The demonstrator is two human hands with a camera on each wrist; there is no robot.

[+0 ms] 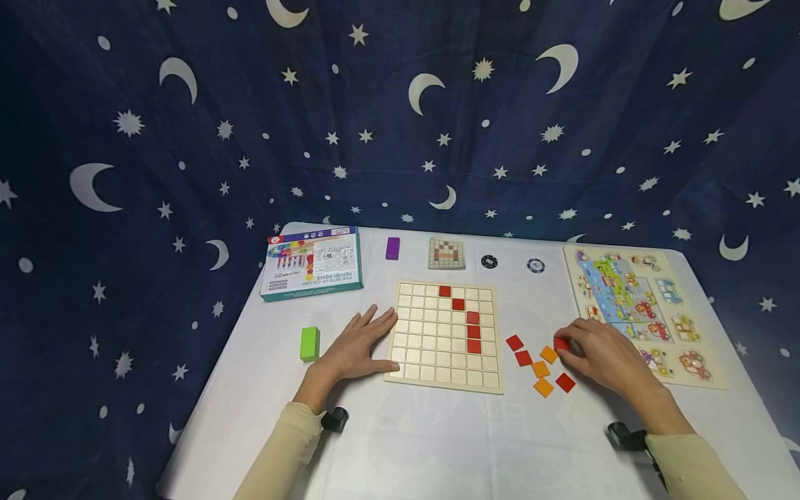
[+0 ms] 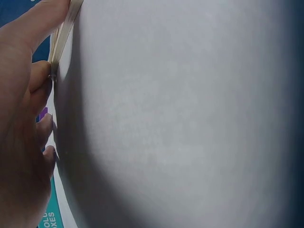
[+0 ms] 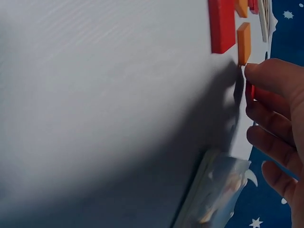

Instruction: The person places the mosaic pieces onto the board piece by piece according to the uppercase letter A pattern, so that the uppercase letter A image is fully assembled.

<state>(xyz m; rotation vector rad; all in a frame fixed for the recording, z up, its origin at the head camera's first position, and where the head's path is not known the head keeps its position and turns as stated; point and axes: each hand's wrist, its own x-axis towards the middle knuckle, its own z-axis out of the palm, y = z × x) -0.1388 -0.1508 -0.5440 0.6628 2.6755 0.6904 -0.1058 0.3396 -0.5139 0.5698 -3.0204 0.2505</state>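
Note:
A wooden grid board [image 1: 431,347] lies mid-table, with several red square tiles [image 1: 473,332] in its cells, running from the far edge down the right side. My left hand [image 1: 353,347] is spread at the board's left edge, its thumb and fingertips on the rim. Right of the board, my right hand [image 1: 600,354] pinches a red square tile [image 3: 250,92] between thumb and fingers. Close by on the table are loose orange tiles [image 1: 540,369] and other red tiles [image 1: 565,382].
A picture puzzle board [image 1: 678,340] lies right, beside my right hand. At left are a boxed set [image 1: 312,264] and a green block [image 1: 310,344]. Along the back stand a purple block [image 1: 392,248], a pattern card stack [image 1: 446,254], a black chip [image 1: 489,262] and a blue-and-white chip [image 1: 535,266].

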